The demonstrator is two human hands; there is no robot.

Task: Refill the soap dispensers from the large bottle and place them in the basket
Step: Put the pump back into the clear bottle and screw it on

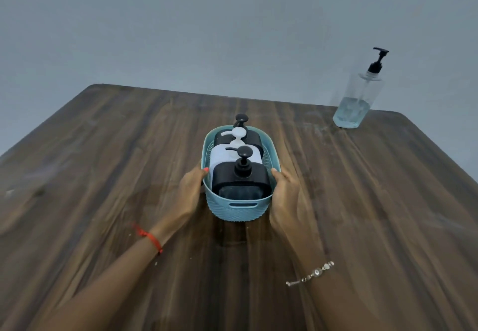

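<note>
A light blue plastic basket [238,210] stands in the middle of the wooden table. Three soap dispensers stand in a row inside it: a black one [241,178] nearest me, a white one [227,154] in the middle, and another black one [252,136] at the far end. My left hand [190,191] holds the basket's left side, thumb on the rim. My right hand [284,196] holds its right side the same way. The large clear bottle [358,98] with a black pump stands at the table's far right edge, about a quarter full of bluish liquid.
The dark wooden table [103,175] stretches wide on both sides of the basket. A plain grey wall [207,33] rises behind its far edge. A red thread is on my left wrist and a beaded bracelet on my right.
</note>
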